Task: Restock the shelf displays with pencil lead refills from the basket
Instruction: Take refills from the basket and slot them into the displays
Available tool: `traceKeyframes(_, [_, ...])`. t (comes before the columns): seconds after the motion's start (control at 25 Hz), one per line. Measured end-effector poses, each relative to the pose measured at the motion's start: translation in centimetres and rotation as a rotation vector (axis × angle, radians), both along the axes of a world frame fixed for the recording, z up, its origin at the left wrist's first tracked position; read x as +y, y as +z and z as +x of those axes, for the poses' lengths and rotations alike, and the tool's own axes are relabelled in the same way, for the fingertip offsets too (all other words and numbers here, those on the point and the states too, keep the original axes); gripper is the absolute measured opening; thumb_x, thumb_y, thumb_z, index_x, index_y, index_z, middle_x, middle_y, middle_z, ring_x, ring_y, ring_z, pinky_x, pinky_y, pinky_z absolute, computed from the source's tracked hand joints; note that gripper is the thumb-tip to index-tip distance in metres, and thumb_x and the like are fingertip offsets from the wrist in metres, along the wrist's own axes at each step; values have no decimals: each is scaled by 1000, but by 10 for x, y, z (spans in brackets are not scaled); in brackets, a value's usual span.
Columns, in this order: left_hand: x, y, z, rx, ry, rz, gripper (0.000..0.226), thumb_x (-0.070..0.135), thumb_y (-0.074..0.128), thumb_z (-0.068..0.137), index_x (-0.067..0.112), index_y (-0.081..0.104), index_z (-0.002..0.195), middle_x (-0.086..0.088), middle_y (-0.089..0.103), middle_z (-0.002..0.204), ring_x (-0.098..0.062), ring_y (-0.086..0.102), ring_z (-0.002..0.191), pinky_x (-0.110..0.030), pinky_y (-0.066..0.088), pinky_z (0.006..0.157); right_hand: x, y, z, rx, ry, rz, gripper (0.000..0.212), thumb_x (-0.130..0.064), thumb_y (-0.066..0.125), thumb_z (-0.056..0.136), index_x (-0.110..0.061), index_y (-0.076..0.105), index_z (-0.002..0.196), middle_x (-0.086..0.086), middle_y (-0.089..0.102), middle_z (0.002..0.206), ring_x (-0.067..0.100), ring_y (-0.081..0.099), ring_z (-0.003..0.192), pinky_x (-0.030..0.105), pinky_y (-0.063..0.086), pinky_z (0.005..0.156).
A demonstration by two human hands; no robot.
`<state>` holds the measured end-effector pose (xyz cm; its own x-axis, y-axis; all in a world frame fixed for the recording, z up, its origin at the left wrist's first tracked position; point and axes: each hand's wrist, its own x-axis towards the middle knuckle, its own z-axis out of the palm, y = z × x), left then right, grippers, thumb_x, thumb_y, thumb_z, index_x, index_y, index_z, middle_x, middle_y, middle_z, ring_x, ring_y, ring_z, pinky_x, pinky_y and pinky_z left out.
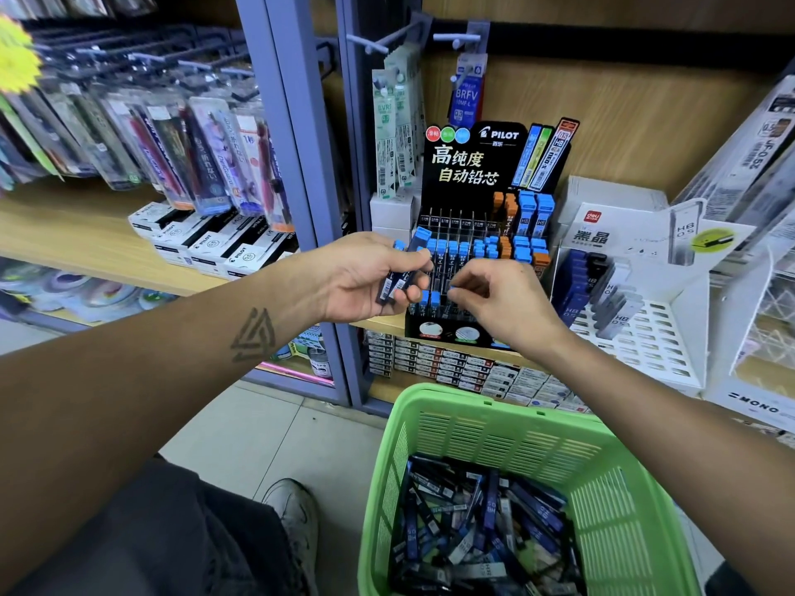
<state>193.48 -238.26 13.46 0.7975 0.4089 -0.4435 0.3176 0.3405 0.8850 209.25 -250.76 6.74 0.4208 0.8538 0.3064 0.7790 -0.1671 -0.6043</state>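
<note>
A black Pilot display rack [469, 165] stands on the wooden shelf, its slots holding blue-capped and orange-capped lead refill tubes [522, 245]. My left hand [365, 277] grips a small bunch of dark, blue-capped refill tubes [398, 283] just in front of the rack's left side. My right hand [499, 303] pinches one blue-capped tube [452, 289] at the rack's front rows. Below, a green plastic basket [602, 475] holds a heap of several dark refill tubes [477, 531].
A white slotted display [645, 333] with HB tubes stands to the right of the rack. Boxed refills [464, 367] line the shelf below. Carded pens [193, 152] hang at the left above Pilot boxes. A grey upright post [301, 187] divides the bays. My shoe [297, 514] rests on the tiled floor.
</note>
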Motion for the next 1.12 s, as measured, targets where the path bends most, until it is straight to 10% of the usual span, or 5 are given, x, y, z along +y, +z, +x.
traceKeyframes(0.32, [1,-5,5,16,-16,51,17,26,64,96,12,57,91,-4,53,68,-8,36,47,-15,23,36,0,10,-1,42,23,-173,19,-30,63,97,-22,76,108,-8,74,101,10,65,92,26,47,83])
traceKeyframes(0.52, [-6,-3,8,18,-68,15,9,16,62,97,10,60,90,-5,54,70,-9,41,52,-15,28,39,-1,41,-1,806,26,113,13,-16,65,96,-11,76,101,7,76,93,17,66,80,27,49,68])
traceKeyframes(0.76, [-14,-1,10,0,-29,-32,19,22,55,101,5,62,99,-14,64,75,-17,61,57,-20,47,44,-2,42,-4,1101,22,158,8,-1,72,86,0,73,94,10,68,76,14,63,67,21,54,61])
traceKeyframes(0.96, [1,-4,6,73,179,76,25,18,47,106,-2,62,107,-19,73,88,-29,74,78,-36,62,61,-6,45,12,610,-146,231,9,-1,72,88,-9,75,88,11,74,79,20,70,68,26,59,67])
traceKeyframes(1.12, [7,-5,10,107,177,127,21,16,46,105,5,64,111,3,50,60,-8,41,47,-17,30,37,-3,32,6,329,-124,160,7,-7,74,88,-14,74,91,4,74,79,17,73,70,32,61,74])
